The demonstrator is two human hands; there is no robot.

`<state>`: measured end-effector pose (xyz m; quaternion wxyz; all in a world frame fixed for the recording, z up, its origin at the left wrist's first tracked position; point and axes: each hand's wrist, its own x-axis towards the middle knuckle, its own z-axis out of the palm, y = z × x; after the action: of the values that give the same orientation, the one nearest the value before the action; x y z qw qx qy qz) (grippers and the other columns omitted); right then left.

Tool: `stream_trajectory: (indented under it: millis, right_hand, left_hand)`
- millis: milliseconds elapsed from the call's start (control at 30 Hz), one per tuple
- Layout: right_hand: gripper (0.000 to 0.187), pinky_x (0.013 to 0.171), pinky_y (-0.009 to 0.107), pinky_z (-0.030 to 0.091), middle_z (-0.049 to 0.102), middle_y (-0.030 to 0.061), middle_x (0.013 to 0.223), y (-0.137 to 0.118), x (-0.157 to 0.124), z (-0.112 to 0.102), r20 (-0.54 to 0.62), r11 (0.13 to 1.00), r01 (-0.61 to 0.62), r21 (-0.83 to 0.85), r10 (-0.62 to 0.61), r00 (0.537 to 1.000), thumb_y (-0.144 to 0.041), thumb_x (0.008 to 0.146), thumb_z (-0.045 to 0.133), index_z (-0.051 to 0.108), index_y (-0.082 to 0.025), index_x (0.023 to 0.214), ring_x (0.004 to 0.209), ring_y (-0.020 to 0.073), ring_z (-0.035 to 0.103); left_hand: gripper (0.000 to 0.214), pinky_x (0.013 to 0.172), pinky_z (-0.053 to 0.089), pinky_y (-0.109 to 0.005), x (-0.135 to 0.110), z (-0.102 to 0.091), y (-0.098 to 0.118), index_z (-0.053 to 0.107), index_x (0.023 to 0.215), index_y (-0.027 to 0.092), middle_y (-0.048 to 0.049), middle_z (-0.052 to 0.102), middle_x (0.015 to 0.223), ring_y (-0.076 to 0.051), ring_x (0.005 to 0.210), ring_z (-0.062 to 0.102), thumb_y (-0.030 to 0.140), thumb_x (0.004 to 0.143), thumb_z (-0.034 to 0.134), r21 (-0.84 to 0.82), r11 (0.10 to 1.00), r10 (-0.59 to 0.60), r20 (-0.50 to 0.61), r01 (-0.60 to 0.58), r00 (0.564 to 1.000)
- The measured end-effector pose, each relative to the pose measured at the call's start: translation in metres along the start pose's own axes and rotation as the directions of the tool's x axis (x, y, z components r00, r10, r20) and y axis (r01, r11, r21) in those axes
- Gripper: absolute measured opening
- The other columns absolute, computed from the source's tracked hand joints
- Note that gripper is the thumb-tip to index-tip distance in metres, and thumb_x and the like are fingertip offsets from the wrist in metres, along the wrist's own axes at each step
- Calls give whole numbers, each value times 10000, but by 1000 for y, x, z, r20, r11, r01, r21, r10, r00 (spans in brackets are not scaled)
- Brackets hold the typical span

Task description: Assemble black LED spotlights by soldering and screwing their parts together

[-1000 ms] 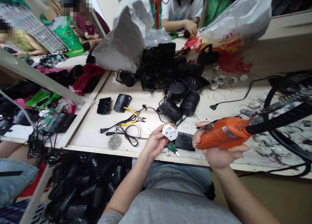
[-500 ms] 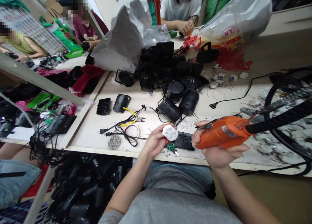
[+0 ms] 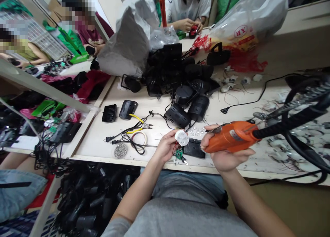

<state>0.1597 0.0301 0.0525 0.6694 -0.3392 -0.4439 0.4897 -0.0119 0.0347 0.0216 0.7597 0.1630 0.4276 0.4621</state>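
Observation:
My left hand [image 3: 167, 146] holds a white hexagonal LED board [image 3: 182, 138] up above the table. A small green circuit board [image 3: 178, 153] hangs from it on short wires. My right hand [image 3: 219, 148] grips an orange electric screwdriver [image 3: 230, 137] with a thick black cord at its rear. The screwdriver's thin tip points left, a little apart from the white board. Below my hands lies a black plastic housing [image 3: 194, 149], next to a clear strip of small round lenses [image 3: 196, 132].
Yellow-handled wire cutters [image 3: 140, 121] and black power cords [image 3: 129, 137] lie left of my hands, near a round disc of small screws [image 3: 120, 150]. Black housings [image 3: 177, 78] are heaped behind, before white plastic bags [image 3: 129, 47]. Co-workers sit beyond. More black parts lie on the floor [image 3: 95, 195].
My hands have shifted slightly left, and the screwdriver now sits closer to the white board. The white board has turned a little. A far co-worker's hands now hold a small red and black item.

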Motion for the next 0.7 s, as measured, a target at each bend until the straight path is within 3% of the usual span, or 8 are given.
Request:
stream_trajectory:
  millis: [233,467,700]
  right_hand:
    - [845,352,338,391,600,26,569,9,4,-9,0,999,35,5,-35,999,-978,627,486,728,-232,940,411,199,509]
    - [782,392,361,413,613,21,570,12,3,-1,8,993,71,91,-72,997,-948,624,540,748,-270,954,419,209,511]
    - [806,419,371,450,614,17,586,14,5,4,25,992,98,84,-100,995,-946,649,521,697,-228,969,442,228,556]
  left_hand:
    - [316,556,502,-173,-1,0,0,758,940,133,-82,782,918,-126,654,681,147,633,827,12,1000,6,-1,-6,1000]
    - [336,548,495,-167,-2,0,-2,757,947,140,-80,781,926,-141,692,698,167,624,844,10,1000,5,7,-5,1000]
    - [328,541,503,-162,-1,0,-2,750,939,126,-78,776,901,-122,639,681,147,625,843,8,1000,17,-1,-17,1000]
